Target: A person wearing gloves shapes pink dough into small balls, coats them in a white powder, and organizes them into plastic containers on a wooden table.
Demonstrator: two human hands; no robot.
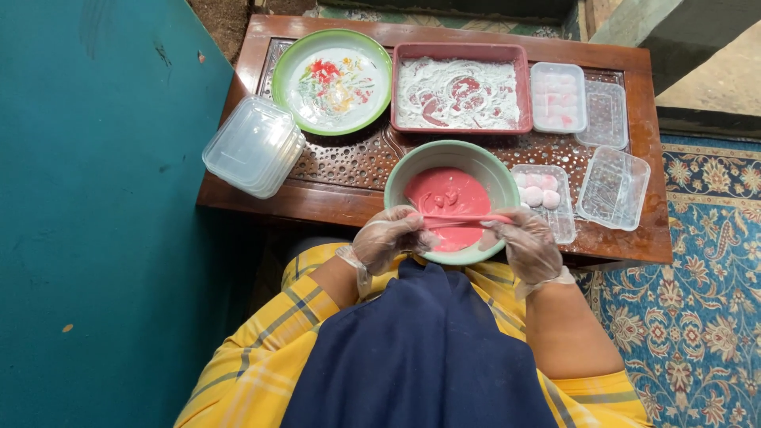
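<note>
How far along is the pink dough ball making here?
Done: one clear tray looks full of floured balls, and another tray holds about three. In hand: the left hand and right hand stretch a pink dough strip over the green bowl. Left: much pink dough remains, and two trays sit empty.

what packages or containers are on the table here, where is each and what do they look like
Stack of clear plastic lids: table's left edge, rounded rectangles, overhanging.
Closed clear box: far right, beside the red tray, white and pink balls inside.
Empty clear tub: right of that box.
Open clear box: right of the green bowl, three pale balls inside.
Empty clear tub: near right corner, tilted.
No labels, signs or screens.
</note>
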